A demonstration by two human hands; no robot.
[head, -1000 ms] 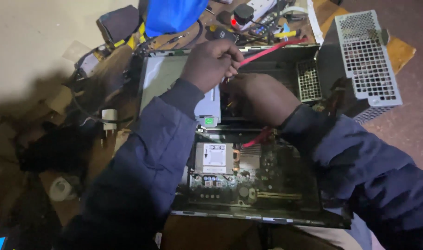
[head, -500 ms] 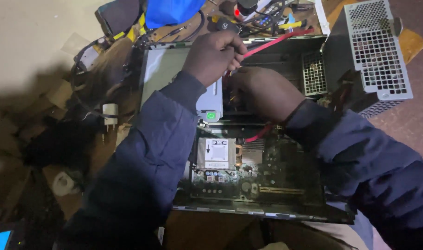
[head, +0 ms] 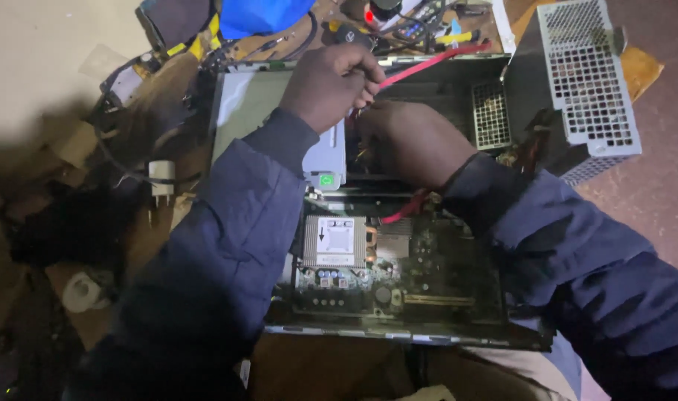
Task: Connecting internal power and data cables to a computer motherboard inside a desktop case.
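An open desktop computer case [head: 398, 336] lies flat before me, its green circuit board [head: 428, 275] and a silver heatsink [head: 335, 241] exposed. My left hand [head: 328, 85] is a fist at the far end of the case, closed around a red flat cable [head: 435, 63] that runs off to the upper right. My right hand [head: 413, 141] sits just right of it, knuckles up and fingers curled down into the case, so what they touch is hidden. A grey drive cage [head: 328, 156] with a green tab lies under my left wrist.
A perforated metal cage [head: 584, 74] stands at the right end of the case. Tools, cables and a blue object [head: 261, 15] crowd the far edge. A white plug adapter [head: 161, 178] and a tape roll [head: 83, 291] lie among clutter on the left.
The view has drifted slightly, so the case sits a little higher in the picture. Both hands stay together at the red cable with only small finger movements.
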